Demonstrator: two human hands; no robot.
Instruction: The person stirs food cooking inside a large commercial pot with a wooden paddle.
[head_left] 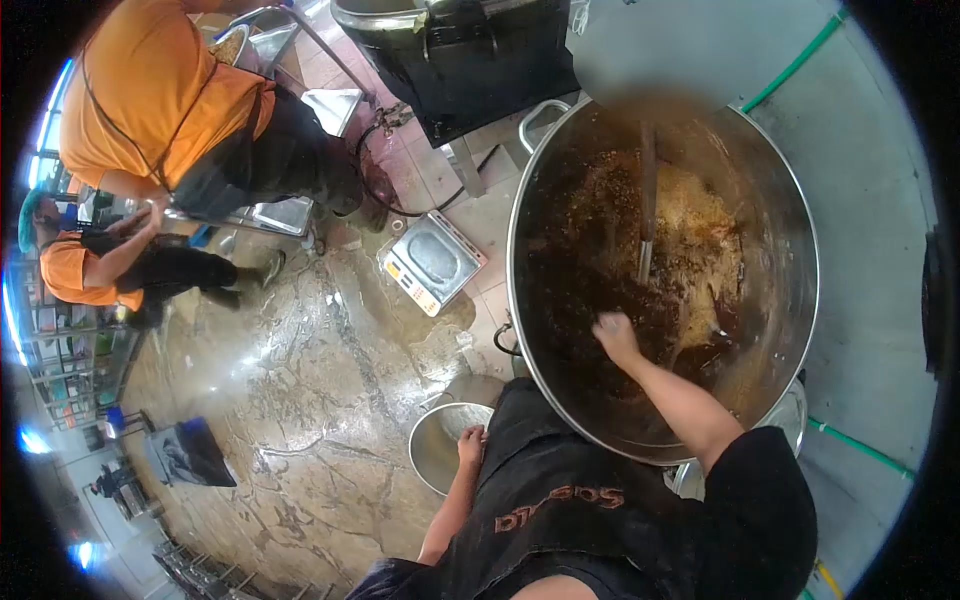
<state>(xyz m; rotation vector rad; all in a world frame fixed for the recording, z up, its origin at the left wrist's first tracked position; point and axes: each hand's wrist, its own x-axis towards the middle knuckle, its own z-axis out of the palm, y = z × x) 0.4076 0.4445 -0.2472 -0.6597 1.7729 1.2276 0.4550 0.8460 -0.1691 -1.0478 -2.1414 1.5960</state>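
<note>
A large metal pot (517, 250) holds dark brown liquid with a lighter, grainy mass (695, 220) on its right side. My right hand (616, 335) is over the liquid inside the pot, its fingers curled and blurred; what it holds, if anything, is hidden. A long-handled tool (647, 200) stands in the pot above my hand, apart from it. My left hand (471, 443) is closed on the rim of a metal bucket (432, 455) at my side.
A scale (433, 262) sits on the wet floor left of the pot. Two people in orange shirts (170, 90) (78, 268) stand at the left by a metal cart. A dark-covered vessel (480, 70) is at the top. A green hose (800, 60) runs along the right.
</note>
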